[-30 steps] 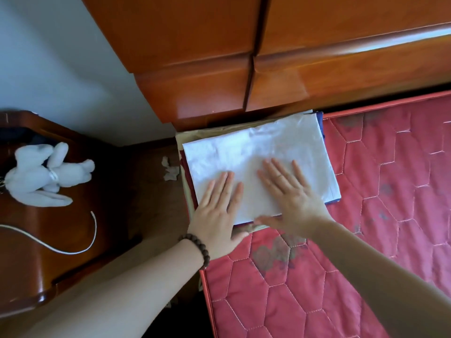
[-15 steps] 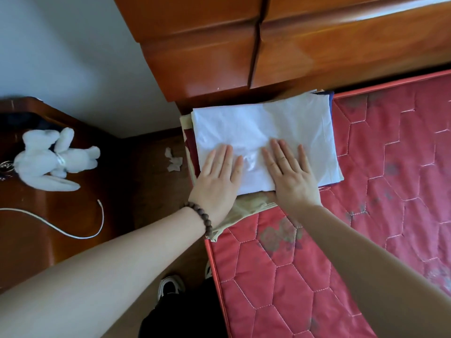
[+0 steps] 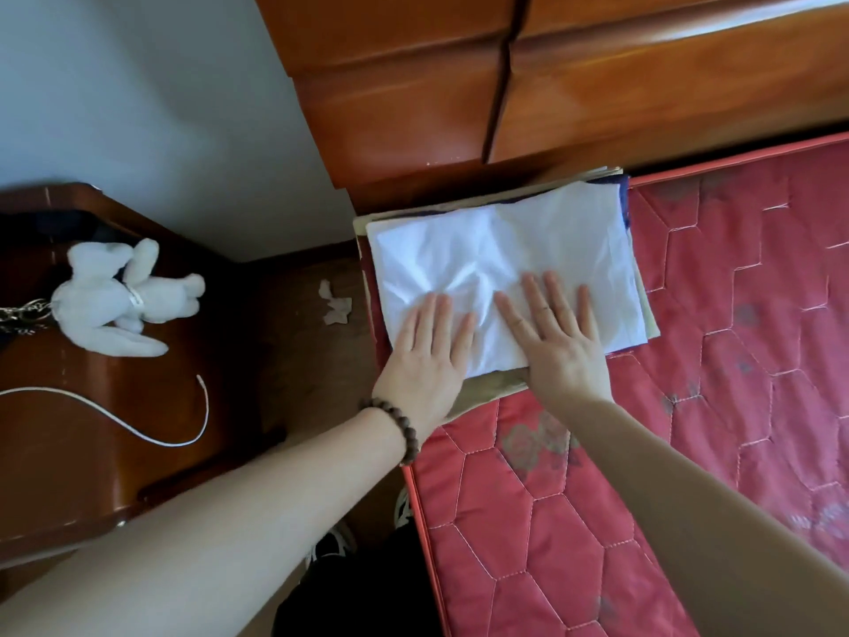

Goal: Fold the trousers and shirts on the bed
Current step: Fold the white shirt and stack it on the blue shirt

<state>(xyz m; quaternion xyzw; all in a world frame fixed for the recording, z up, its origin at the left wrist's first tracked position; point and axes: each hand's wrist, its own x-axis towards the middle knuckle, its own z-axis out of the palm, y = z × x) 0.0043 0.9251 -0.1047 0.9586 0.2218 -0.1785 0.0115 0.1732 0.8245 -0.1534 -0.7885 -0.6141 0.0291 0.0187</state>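
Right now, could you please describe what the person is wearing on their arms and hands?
Both forearms are bare, with no sleeves in view. The left hand has a bracelet of round dark brown beads at its wrist. The right hand appears to carry a thin ring on one finger. No gloves or watch show.

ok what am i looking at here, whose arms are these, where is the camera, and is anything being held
There is no robot: a person wears a camera on the head, looking down at their own arms. The left hand, with a bead bracelet on its wrist, and the right hand lie flat, fingers straight, on a folded white garment. It tops a stack of folded clothes at the corner of a red quilted mattress. Nothing is gripped; the hands only press. To the left, a wooden nightstand carries a white plush toy and a white cord.
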